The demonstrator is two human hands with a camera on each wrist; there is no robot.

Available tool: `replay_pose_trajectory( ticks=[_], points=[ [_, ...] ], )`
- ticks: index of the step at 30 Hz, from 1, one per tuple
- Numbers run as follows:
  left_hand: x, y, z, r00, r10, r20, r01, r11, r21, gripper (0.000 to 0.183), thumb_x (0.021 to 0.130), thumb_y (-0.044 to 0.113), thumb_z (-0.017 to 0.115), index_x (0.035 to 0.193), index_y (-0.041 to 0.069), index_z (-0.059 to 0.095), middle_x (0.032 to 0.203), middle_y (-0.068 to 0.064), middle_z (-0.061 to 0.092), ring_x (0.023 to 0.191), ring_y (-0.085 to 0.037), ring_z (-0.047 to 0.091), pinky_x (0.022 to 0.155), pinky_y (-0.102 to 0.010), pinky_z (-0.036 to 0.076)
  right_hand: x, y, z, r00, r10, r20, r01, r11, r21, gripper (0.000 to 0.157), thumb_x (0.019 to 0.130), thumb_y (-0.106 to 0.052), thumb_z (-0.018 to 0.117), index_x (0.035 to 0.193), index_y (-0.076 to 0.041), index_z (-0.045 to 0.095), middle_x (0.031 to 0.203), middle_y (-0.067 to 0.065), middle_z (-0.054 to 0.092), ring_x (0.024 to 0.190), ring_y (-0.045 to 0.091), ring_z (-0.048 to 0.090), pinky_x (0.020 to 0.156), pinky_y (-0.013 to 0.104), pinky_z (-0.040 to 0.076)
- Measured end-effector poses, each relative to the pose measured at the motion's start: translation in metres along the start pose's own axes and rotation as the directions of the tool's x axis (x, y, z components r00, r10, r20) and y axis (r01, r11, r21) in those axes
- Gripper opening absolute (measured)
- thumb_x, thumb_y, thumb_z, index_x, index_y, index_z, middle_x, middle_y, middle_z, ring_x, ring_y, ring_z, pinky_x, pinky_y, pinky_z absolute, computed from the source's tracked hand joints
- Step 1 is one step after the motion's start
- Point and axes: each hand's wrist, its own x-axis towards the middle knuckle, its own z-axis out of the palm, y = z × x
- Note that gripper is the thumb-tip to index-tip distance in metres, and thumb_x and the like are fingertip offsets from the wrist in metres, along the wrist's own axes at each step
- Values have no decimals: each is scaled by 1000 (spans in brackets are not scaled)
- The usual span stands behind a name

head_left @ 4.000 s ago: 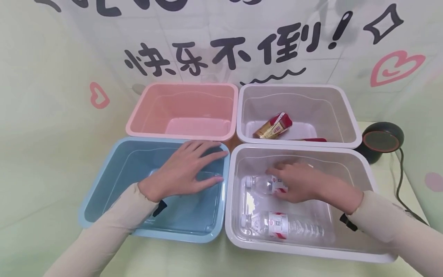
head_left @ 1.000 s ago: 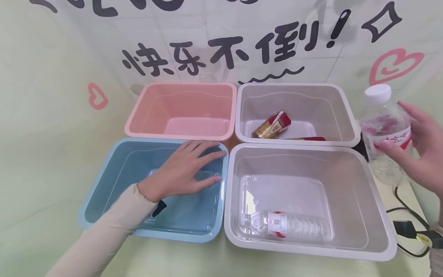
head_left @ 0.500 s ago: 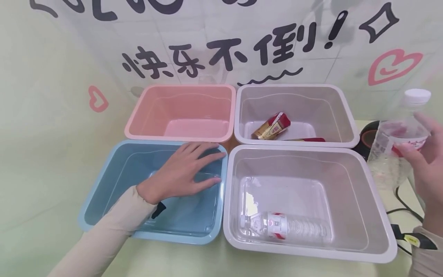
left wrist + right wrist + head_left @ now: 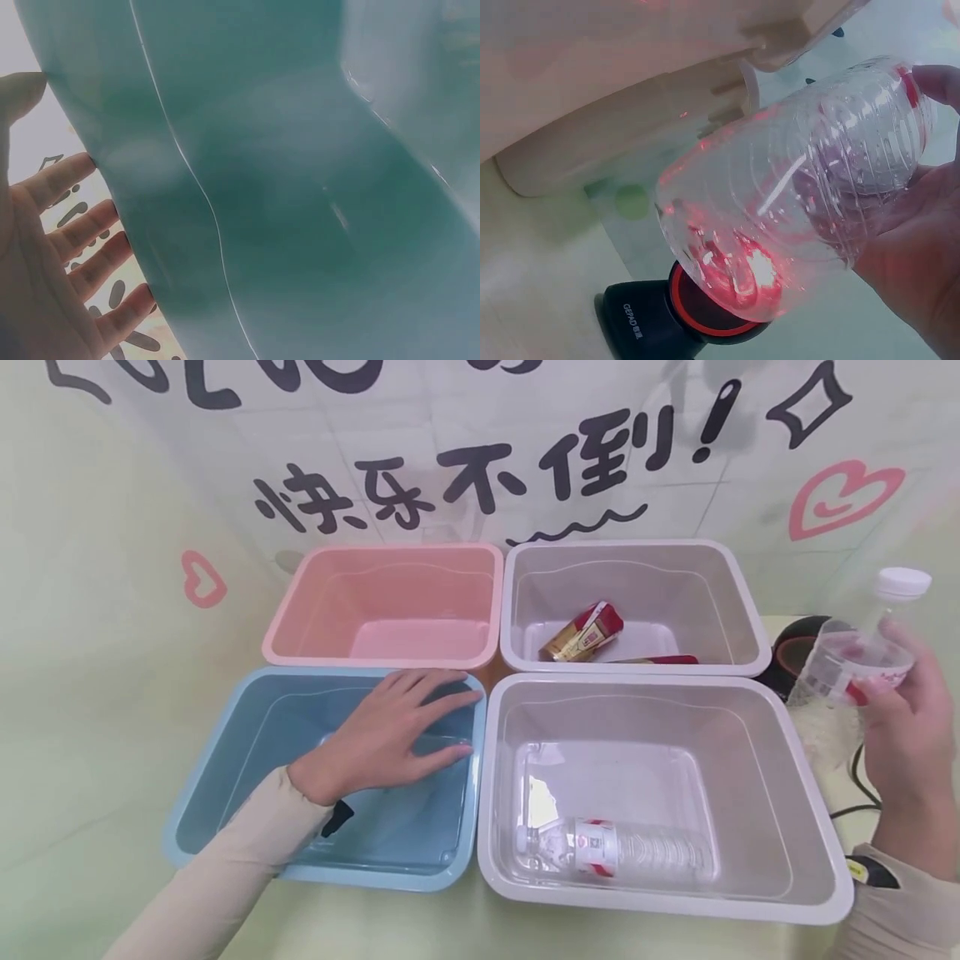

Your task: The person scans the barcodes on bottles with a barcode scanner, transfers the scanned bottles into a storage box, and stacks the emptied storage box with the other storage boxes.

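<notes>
My right hand [image 4: 911, 727] grips a clear plastic water bottle [image 4: 873, 677] with a white cap and a red-and-white label. The bottle tilts, cap up, to the right of the bins. Its base is in front of a black scanner [image 4: 649, 319], and red light glows on the base in the right wrist view. My left hand [image 4: 382, 735] reaches over the blue bin [image 4: 471, 793], its fingers spread. In the left wrist view several fingertips [image 4: 139, 304] meet that bin's rim. A second clear bottle [image 4: 600, 847] lies on its side in the front grey bin [image 4: 675, 906].
Behind stand a pink bin [image 4: 382, 662] and another grey bin [image 4: 637, 668]. The back grey bin holds a red-and-gold package [image 4: 583, 633] and a red item [image 4: 667, 659], mostly hidden by the rim. A black cable [image 4: 858, 777] runs along the table at the right.
My right hand has lifted a bottle out of the front grey bin and carried it right, then tilted it by the scanner. My left hand stays at the blue bin.
</notes>
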Motion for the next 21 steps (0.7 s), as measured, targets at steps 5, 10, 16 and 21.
replay_pose_trajectory(
  ticks=[5,10,16,21],
  points=[
    [-4,-1,2,1000,-12,-2,12,1000,-2,67,95,59,68,153,27,57,162,-3,49,153,-28,43,128,-57,35,0,7,2,999,41,-36,-36,993,112,49,97,21,31,140,10,50,114,22,72,101,26,71,68,23,58],
    [-6,-1,3,1000,-12,-9,12,1000,-6,67,96,59,67,154,27,56,163,-3,49,152,-28,44,128,-57,36,2,13,0,1000,0,5,-1,992,127,48,96,21,38,142,13,50,114,23,70,92,25,69,68,23,58],
    [-8,-1,1,1000,-11,-17,10,1000,-12,66,97,57,68,154,26,57,162,-3,49,152,-27,44,127,-57,36,6,16,-5,999,-15,30,11,988,155,53,95,15,40,147,9,43,120,25,69,106,28,70,79,26,56],
    [-7,0,3,1000,-14,-9,14,1000,-23,66,97,57,68,154,27,56,162,-3,49,152,-27,44,127,-56,36,6,18,-3,999,-38,-26,42,988,148,55,90,8,42,145,7,45,115,21,71,95,22,70,75,23,51]
  ],
)
